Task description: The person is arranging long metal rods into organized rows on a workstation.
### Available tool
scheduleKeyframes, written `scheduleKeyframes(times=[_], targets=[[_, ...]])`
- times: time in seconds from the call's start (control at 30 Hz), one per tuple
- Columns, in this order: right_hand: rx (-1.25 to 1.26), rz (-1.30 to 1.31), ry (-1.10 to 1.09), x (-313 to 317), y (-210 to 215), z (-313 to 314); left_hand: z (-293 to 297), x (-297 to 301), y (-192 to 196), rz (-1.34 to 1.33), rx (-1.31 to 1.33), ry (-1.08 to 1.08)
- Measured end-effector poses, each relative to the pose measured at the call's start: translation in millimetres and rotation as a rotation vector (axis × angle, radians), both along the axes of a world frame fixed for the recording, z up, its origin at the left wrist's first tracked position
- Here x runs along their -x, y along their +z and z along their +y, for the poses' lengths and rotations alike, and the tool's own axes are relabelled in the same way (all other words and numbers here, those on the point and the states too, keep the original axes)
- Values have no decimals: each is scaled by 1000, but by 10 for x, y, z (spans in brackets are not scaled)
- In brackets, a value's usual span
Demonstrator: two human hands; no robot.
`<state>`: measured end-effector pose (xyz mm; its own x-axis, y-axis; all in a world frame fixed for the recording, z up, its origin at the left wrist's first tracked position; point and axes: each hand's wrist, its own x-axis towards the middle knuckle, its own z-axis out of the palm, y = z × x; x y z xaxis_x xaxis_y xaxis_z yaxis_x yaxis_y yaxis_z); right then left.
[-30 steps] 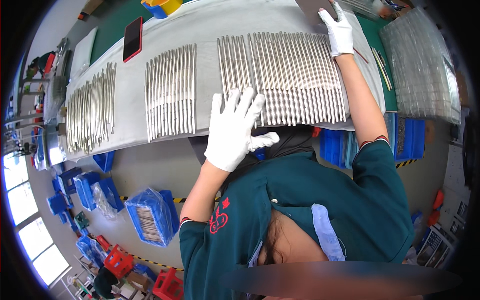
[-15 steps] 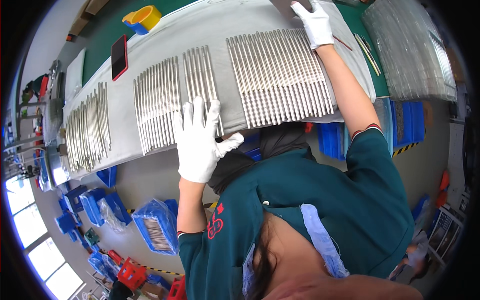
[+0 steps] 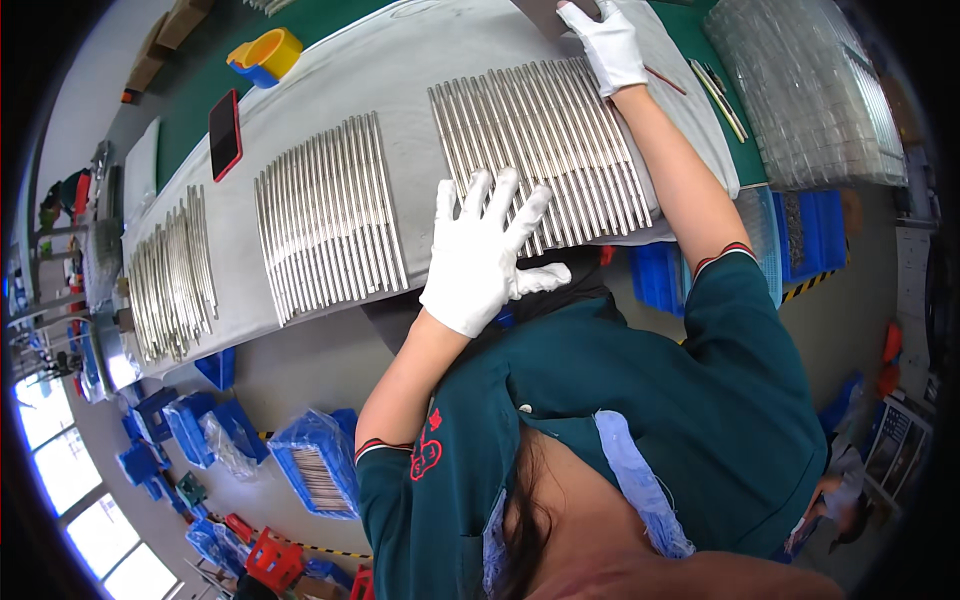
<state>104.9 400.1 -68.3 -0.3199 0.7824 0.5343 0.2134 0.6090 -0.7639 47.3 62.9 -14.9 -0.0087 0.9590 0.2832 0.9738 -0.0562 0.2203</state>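
our left hand (image 3: 482,255) lies spread flat on the near ends of the metal rods (image 3: 545,150) rowed on the grey cloth (image 3: 400,60), our right hand (image 3: 612,45) flat at their far end, so we judge an uneven push could skew or roll them off.

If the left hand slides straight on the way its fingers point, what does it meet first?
The left hand, fingers spread, already lies over the near ends of the right-hand row of metal rods; going on it would likely sweep along those rods, though contact height is unclear.
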Motion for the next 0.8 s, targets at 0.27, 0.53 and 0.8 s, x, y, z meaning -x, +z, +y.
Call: scheduleKeyframes(times=[0.27,0.53,0.8], targets=[[110,141,-33,-108,100,192,-390,260,147,108,106,131],[682,653,158,-72,418,-171,-419,266,155,62,80,142],[769,715,142,-69,479,-191,-103,27,30,-31,29,4]])
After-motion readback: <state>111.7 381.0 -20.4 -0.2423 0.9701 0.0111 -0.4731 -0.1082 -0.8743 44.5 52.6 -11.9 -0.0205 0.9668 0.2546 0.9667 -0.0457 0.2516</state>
